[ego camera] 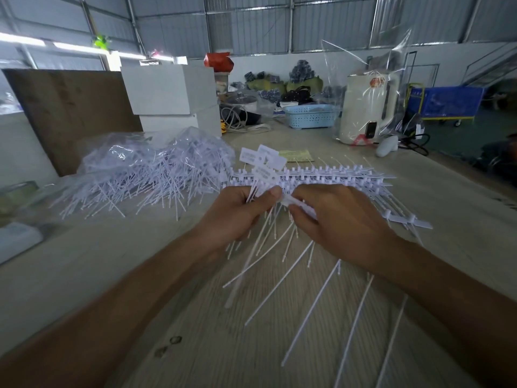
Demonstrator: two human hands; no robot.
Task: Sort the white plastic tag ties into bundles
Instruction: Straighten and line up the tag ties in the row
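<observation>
Left hand (237,214) fingers clench a small bundle of tag ties (261,175), tags upward for counting; right hand (338,219) fingers pinch one tie off the strip (321,177) mid-worktop (140,275).

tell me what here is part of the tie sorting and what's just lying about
Job: left hand gripping a bundle of ties; right hand holding a strip of ties; loose pile.

Lying about: basket, white boxes, kettle, board.

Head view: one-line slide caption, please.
Left hand grips a bundle of tag ties; right hand pinches another.
</observation>
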